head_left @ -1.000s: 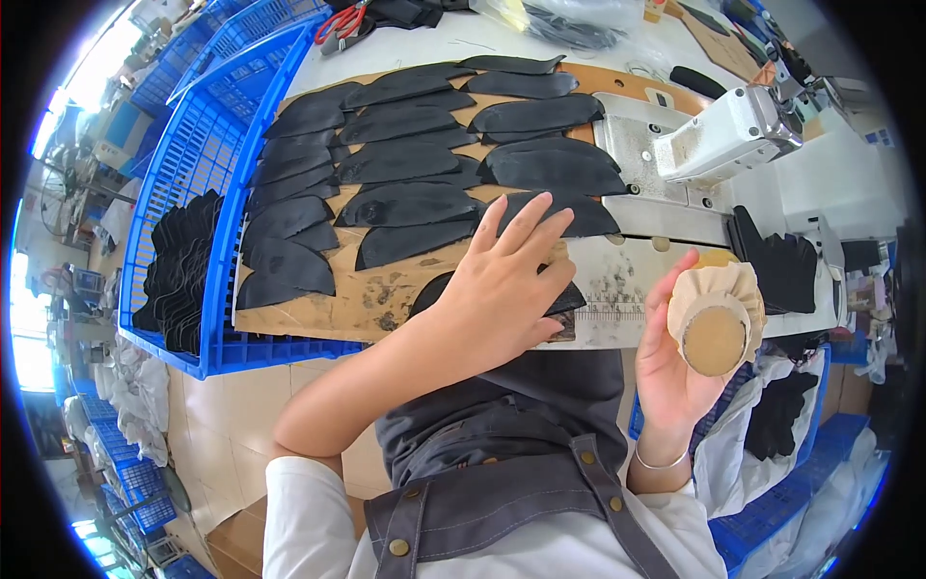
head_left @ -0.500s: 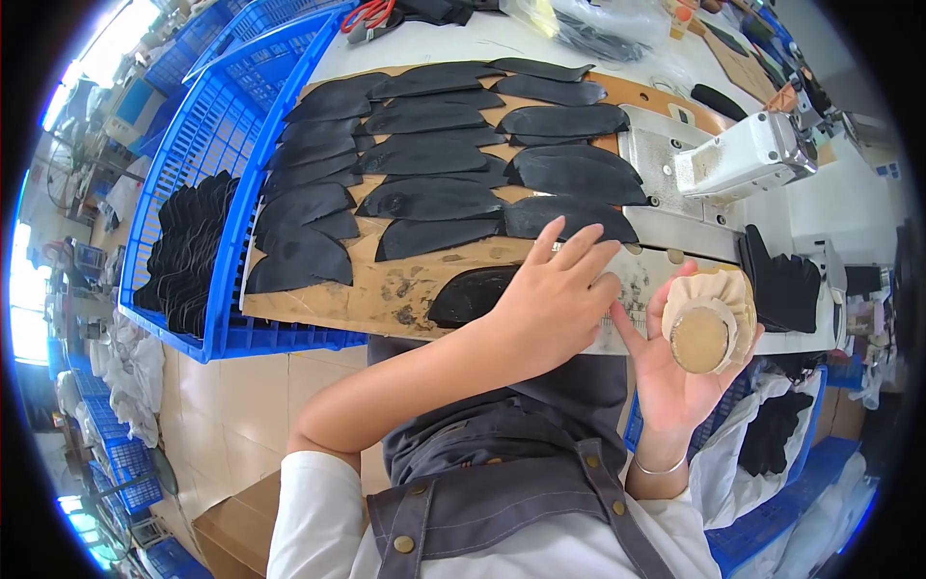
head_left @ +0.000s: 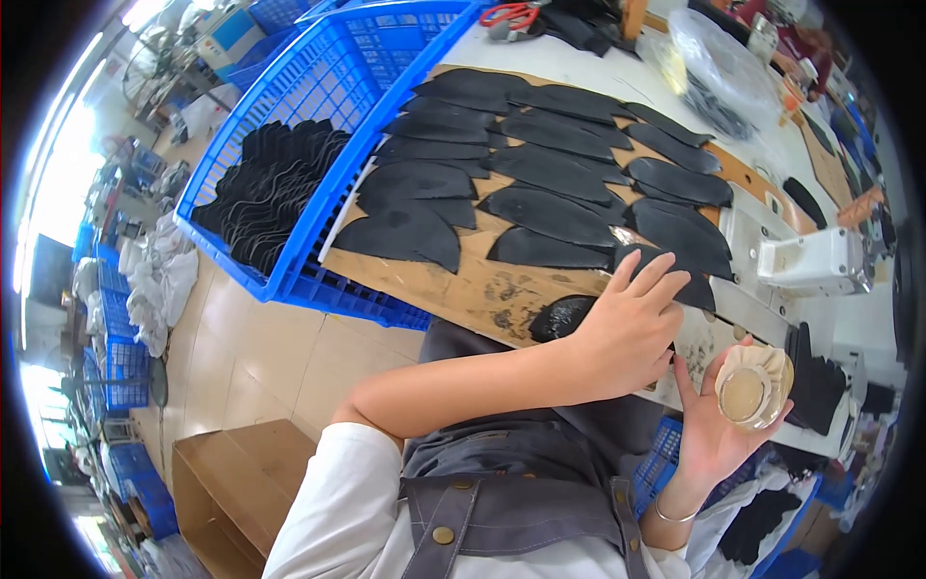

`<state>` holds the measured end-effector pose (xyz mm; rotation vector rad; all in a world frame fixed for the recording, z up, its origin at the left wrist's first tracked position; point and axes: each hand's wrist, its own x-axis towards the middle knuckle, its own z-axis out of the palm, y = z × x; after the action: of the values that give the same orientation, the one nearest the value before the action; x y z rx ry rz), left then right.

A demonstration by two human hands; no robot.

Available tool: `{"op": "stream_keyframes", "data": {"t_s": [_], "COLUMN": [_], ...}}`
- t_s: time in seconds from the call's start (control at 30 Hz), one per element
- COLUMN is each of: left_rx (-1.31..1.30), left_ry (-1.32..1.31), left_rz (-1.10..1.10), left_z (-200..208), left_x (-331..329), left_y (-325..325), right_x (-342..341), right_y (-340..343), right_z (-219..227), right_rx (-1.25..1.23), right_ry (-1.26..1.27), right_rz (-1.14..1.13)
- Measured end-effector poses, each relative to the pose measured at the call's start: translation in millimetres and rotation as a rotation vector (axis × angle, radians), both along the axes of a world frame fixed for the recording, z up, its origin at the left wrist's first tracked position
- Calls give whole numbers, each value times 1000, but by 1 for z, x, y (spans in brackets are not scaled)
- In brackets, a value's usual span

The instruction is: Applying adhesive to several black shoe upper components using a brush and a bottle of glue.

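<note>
Your left hand [head_left: 632, 323] hangs over the near right part of the cardboard board [head_left: 473, 289], fingers bent and slightly apart; whether thumb and fingertip pinch anything, I cannot tell. Your right hand [head_left: 712, 436], off the board's near right end, curls its fingers round a tan pot [head_left: 745, 396], thumb standing free. A black piece [head_left: 562, 317] with a shiny patch lies at the board's near edge, partly hidden by your left hand; other black pieces [head_left: 555, 212] lie in about 3 overlapping columns across the board.

To work well here, I'd hold the pot steady and off the board, close enough that your 2 hands meet without a long reach. Carry your left wrist high: the shiny patch looks wet and could smear. Touch overlapping pieces by their edges, since thin ones probably slide easily. Mind the white machine arm [head_left: 810, 261] right of the board.
</note>
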<state>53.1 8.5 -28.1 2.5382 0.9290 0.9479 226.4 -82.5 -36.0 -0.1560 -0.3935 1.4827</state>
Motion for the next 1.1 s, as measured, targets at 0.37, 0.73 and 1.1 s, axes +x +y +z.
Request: {"op": "stream_keyframes", "data": {"t_s": [0.37, 0.73, 1.1], "left_rx": [-652, 419, 433], "left_ry": [-703, -81, 599], "left_rz": [218, 728, 704], "left_z": [72, 55, 8], "left_x": [-144, -228, -205], "left_y": [30, 113, 106], "right_x": [-36, -34, -32], "right_y": [13, 12, 11], "right_z": [41, 41, 44], "right_rx": [-567, -563, -592], "right_ry": [99, 91, 77], "right_rz": [-429, -390, -386]}}
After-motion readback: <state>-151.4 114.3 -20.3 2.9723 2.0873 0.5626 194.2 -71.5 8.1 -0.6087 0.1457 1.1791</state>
